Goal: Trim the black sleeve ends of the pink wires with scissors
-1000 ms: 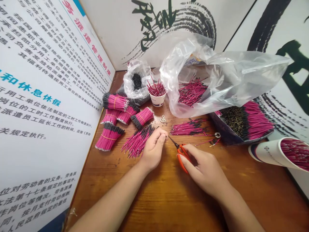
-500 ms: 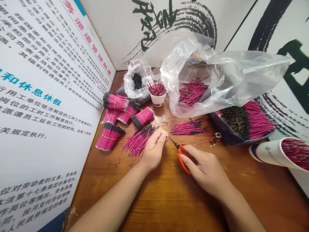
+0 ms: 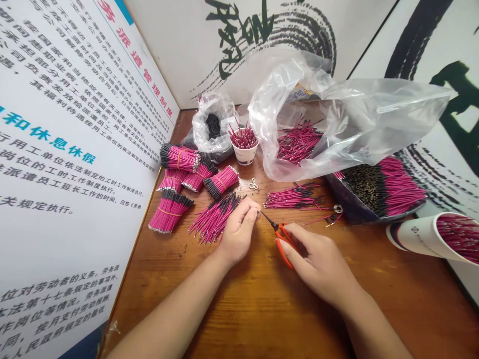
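Two hands on my feed: the left hand (image 3: 237, 234) and the right hand (image 3: 318, 264), both low over a wooden table (image 3: 269, 309), close together without touching.
Left grip: narrow, fingers curled in against the thumb; I can't tell whether they're pinching a wire.
Right grip: holding orange-handled scissors (image 3: 285, 255), fingers wrapped around the handles, with the dark blades pointing up and left, their tips just beside the left hand.
Under my left hand: a loose pile of pink wires (image 3: 213, 219) with black ends, touching the hand.
Further left: five banded bundles of pink wires (image 3: 178, 158), tied with yellow bands and lying against each other.
Ahead of my hands: a small metal clip (image 3: 253, 184) and a loose bunch of pink wires (image 3: 292, 198).
Containers: a paper cup (image 3: 244, 155) of upright wires, a clear plastic bag (image 3: 269, 149) with more wires inside, a smaller plastic bag (image 3: 211, 119) of black items, a packed dark box (image 3: 374, 194), and a white tube (image 3: 411, 237) on its side.
Surroundings: a printed Chinese notice board (image 3: 75, 149) on the left and a brush-calligraphy panel (image 3: 269, 30) behind.
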### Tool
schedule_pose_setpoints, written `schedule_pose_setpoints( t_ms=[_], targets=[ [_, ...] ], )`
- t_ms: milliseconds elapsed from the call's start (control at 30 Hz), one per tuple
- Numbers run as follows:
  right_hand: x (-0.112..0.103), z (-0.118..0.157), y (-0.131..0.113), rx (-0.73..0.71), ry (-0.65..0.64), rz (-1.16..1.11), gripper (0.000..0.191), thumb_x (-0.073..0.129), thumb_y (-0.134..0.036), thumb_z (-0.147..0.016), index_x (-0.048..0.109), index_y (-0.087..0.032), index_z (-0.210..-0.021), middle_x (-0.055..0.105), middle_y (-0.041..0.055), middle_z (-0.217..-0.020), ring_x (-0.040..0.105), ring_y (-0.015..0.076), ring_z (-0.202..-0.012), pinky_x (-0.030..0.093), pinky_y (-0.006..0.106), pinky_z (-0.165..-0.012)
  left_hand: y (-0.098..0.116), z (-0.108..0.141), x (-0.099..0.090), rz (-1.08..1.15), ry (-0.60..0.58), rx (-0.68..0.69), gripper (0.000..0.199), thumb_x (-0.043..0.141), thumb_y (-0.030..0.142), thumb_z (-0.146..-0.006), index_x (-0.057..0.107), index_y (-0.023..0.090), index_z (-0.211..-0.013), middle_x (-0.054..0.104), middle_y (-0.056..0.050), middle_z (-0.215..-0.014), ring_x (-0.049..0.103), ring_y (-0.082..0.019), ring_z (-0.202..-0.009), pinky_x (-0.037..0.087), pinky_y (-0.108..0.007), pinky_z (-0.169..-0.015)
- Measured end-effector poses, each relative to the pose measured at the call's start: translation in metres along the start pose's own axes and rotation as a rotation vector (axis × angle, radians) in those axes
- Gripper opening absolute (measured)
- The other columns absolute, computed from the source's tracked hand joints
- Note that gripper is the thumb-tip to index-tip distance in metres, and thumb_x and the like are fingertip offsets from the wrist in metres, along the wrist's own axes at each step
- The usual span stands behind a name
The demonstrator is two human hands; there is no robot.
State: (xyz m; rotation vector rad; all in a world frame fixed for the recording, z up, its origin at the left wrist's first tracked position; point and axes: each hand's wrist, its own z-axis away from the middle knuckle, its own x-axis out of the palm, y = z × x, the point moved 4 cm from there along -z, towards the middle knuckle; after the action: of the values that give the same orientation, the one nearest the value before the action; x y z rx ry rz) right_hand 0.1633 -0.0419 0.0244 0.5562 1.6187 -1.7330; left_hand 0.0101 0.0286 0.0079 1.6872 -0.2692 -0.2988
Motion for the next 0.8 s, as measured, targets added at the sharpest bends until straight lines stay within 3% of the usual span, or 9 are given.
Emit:
schedule_pose_setpoints(
  t_ms=[533,800],
  targets=[
    [-0.0020,-0.0006,0.0017,-0.020,-0.007,-0.004,0.026,0.043,-0.040,-0.099,0.059,-0.021,-0.091,0.067,0.0000,-0.072,0.060,0.0155,-0.060,0.036,0.026,-0.058,-0.0014,0.0006,0.0007,0.002,-0.002,-0.018,0.029,0.040,0.037,-0.101,0.048,0.019,-0.079,0.043,0.001,-0.075,0.041,-0.015,-0.073,0.037,-0.026,-0.072],
    [-0.0060,-0.0031,0.0090,-0.016,0.126,0.000,0.024,0.046,-0.039,-0.097,0.061,-0.020,-0.093,0.063,-0.0020,-0.065,0.058,0.0146,-0.057,0.038,0.025,-0.057,-0.0009,-0.0003,0.0002,0.012,-0.009,0.004,0.030,0.040,0.036,-0.101,0.047,0.019,-0.077,0.044,0.000,-0.075,0.042,-0.014,-0.073,0.037,-0.026,-0.072]
  ],
)
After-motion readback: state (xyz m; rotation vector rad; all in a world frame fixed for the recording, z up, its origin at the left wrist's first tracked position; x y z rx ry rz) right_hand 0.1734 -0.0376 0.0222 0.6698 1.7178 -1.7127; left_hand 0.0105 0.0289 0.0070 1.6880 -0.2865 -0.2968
